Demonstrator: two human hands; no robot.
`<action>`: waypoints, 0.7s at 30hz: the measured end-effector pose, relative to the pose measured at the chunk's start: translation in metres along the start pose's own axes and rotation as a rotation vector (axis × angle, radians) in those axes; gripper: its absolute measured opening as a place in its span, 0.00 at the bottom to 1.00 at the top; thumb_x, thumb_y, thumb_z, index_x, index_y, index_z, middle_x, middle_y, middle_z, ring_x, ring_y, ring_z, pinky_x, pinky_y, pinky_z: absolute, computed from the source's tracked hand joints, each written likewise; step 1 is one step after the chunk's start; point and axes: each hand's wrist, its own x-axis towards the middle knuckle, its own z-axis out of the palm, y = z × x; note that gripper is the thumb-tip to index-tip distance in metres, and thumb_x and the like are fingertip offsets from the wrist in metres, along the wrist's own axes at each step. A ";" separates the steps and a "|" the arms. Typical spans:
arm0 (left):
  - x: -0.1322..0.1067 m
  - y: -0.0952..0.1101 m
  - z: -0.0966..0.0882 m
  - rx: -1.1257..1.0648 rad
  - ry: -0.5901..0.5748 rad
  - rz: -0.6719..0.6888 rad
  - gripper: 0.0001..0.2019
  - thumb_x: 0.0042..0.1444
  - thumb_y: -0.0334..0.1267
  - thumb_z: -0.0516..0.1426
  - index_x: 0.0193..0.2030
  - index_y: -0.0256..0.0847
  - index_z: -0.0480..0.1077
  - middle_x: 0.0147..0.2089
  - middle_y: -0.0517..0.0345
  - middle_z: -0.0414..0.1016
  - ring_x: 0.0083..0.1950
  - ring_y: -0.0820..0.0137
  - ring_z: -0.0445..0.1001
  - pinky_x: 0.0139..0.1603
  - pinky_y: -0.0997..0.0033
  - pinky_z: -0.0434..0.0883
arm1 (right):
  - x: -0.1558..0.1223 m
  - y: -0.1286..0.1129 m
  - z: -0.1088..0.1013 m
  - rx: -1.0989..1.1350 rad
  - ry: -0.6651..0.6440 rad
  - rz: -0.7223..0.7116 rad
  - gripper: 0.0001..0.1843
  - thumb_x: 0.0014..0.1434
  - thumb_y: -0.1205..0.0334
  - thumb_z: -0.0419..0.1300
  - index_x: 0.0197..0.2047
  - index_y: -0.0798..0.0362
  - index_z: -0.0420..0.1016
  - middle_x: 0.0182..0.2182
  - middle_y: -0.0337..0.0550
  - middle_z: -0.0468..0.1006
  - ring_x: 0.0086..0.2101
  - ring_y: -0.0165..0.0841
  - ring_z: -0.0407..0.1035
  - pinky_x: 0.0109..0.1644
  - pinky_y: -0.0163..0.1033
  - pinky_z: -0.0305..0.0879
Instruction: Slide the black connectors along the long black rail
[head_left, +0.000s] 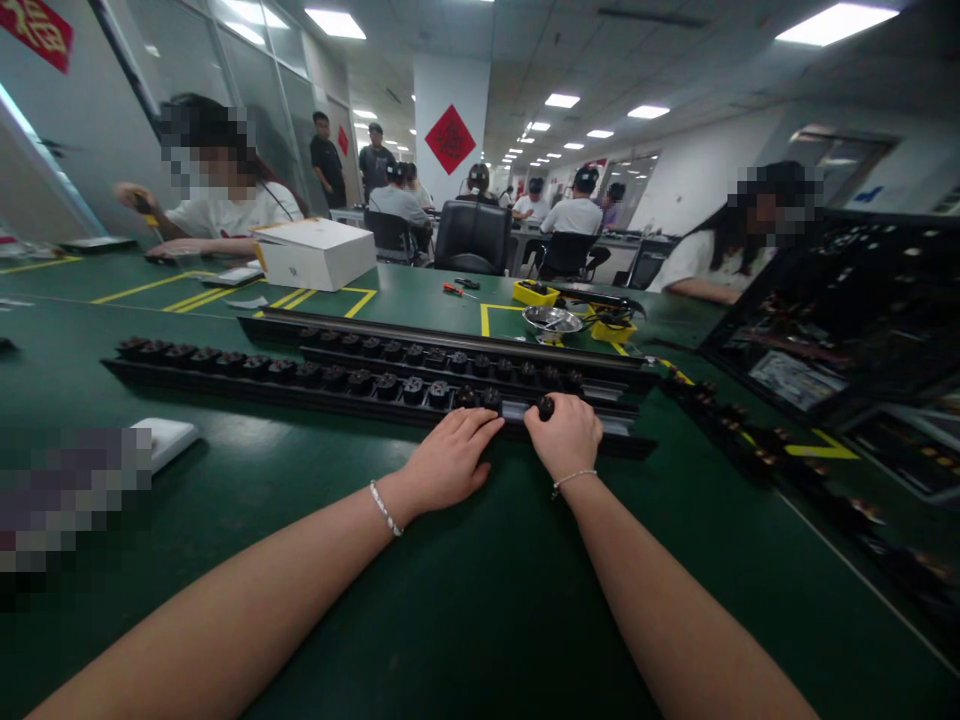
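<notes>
A long black channel rail point(247, 388) lies across the green table in front of me, holding a row of round black socket-like modules point(360, 382). My left hand point(450, 455) rests at the near edge of the rail, its fingers stretched toward the last modules point(491, 400) of the row. Just to the right, my right hand point(566, 435) is closed around a round black module point(546, 407) at the rail. Between the two hands a short grey stretch of channel shows. The right fingertips are partly hidden by the hand. Behind lies a second rail point(611, 390) with similar modules.
A further black rail point(360, 330) lies behind these. Farther back are a white box point(319, 255), a screwdriver point(454, 290), a metal bowl point(553, 320) and yellow trays point(535, 293). Dark parts point(772, 440) line the right side; a white object point(165, 440) is left. Co-workers sit across.
</notes>
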 end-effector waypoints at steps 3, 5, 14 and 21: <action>0.000 0.000 0.000 0.000 0.002 0.005 0.29 0.53 0.36 0.55 0.63 0.37 0.55 0.63 0.48 0.60 0.63 0.59 0.58 0.65 0.56 0.55 | 0.000 0.001 -0.001 0.001 0.000 -0.002 0.17 0.53 0.55 0.51 0.40 0.55 0.74 0.40 0.51 0.76 0.44 0.43 0.64 0.49 0.46 0.54; -0.001 0.000 0.000 -0.002 0.006 0.009 0.29 0.53 0.35 0.55 0.63 0.38 0.54 0.63 0.48 0.59 0.63 0.60 0.58 0.65 0.55 0.55 | 0.000 0.001 -0.002 0.006 0.003 -0.007 0.17 0.53 0.55 0.51 0.40 0.55 0.74 0.40 0.50 0.76 0.44 0.43 0.64 0.49 0.46 0.54; -0.001 -0.001 0.000 0.011 -0.003 0.012 0.30 0.54 0.36 0.55 0.64 0.37 0.54 0.63 0.48 0.59 0.64 0.59 0.56 0.66 0.55 0.54 | 0.000 0.004 0.000 0.041 0.048 -0.007 0.21 0.52 0.56 0.53 0.45 0.57 0.73 0.41 0.53 0.75 0.45 0.43 0.64 0.51 0.47 0.55; -0.001 -0.001 -0.002 -0.003 -0.003 0.010 0.29 0.54 0.35 0.55 0.63 0.39 0.54 0.63 0.48 0.60 0.63 0.59 0.57 0.65 0.54 0.56 | 0.000 0.005 -0.002 0.052 0.030 -0.009 0.19 0.52 0.57 0.52 0.44 0.56 0.73 0.42 0.51 0.76 0.46 0.43 0.64 0.53 0.48 0.53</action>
